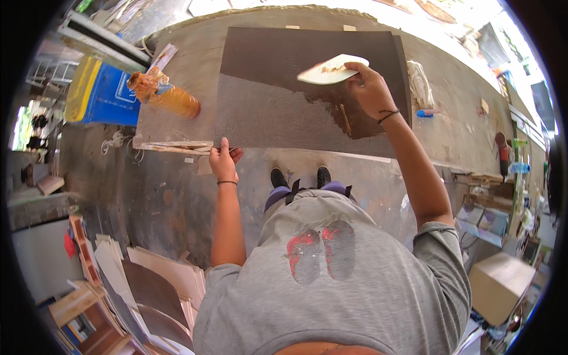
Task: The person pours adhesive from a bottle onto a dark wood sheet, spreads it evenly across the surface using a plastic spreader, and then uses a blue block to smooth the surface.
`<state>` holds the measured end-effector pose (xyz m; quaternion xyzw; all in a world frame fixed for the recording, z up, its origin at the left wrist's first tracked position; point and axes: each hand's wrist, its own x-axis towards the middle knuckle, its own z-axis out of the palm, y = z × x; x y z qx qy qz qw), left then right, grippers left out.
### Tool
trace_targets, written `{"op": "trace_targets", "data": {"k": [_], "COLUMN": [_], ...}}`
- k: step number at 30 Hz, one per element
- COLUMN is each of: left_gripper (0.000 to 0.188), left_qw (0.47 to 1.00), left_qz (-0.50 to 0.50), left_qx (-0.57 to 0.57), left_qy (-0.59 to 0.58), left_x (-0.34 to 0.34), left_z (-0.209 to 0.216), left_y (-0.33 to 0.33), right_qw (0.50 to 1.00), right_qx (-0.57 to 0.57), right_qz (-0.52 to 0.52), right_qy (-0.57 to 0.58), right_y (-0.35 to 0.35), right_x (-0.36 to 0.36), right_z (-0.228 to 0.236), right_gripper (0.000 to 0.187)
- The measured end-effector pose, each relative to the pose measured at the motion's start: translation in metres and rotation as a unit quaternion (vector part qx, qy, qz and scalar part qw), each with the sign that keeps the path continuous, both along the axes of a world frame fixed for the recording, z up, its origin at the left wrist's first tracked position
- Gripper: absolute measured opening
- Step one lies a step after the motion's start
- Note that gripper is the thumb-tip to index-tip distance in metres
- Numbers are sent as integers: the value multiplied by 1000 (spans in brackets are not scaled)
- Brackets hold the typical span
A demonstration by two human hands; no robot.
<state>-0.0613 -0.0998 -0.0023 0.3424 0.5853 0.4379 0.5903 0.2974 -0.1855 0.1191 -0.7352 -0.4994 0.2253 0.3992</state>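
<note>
A dark brown flat sheet (266, 53) lies on the workbench in front of me. Part of its surface is duller grey, with a ragged wet-looking border and a streak of tan paste toward the right. My right hand (371, 92) pinches a flat white spreader (331, 70) smeared with brownish paste, over the sheet's right half; whether its edge touches the surface I cannot tell. At the sheet's near left corner, my left hand (224, 164) holds the edge, thumb uppermost and fingers curled. An orange plastic bottle (176, 100) with a crusted top is left of the sheet.
The workbench (467, 127) carries a coil of white cord (419, 83) and a small blue-capped item (425, 113) right of the sheet. A blue and yellow bin (100, 92) stands beyond the bottle. Board offcuts (163, 272) lean behind me at left; a pale box (502, 284) is at right.
</note>
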Motion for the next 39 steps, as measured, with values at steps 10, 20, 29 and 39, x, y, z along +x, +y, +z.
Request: {"op": "trace_targets", "data": {"k": [10,20,29,39], "left_gripper": [25,38,49,32], "left_qw": [990,979,973,958], "left_qz": [-137,-173,-215,-227], "left_qx": [12,107,82,146], "left_qy": [-25,-4,27,101], "left_x": [-32,-45,-43,-43], "left_z": [-7,-5,-17,-7], "left_y": [16,36,35,30], "right_qw": [918,870,880,896], "right_qx": [44,-88,-331,-339], "right_qz": [-102,87,-148,-128], "right_qy": [-381,-478,-307,-256], "right_y": [9,-19,21,100], "right_x": [-59,-133,-83,-138], "right_z": [-8,-54,9,-28], "right_gripper": [18,18,38,32]}}
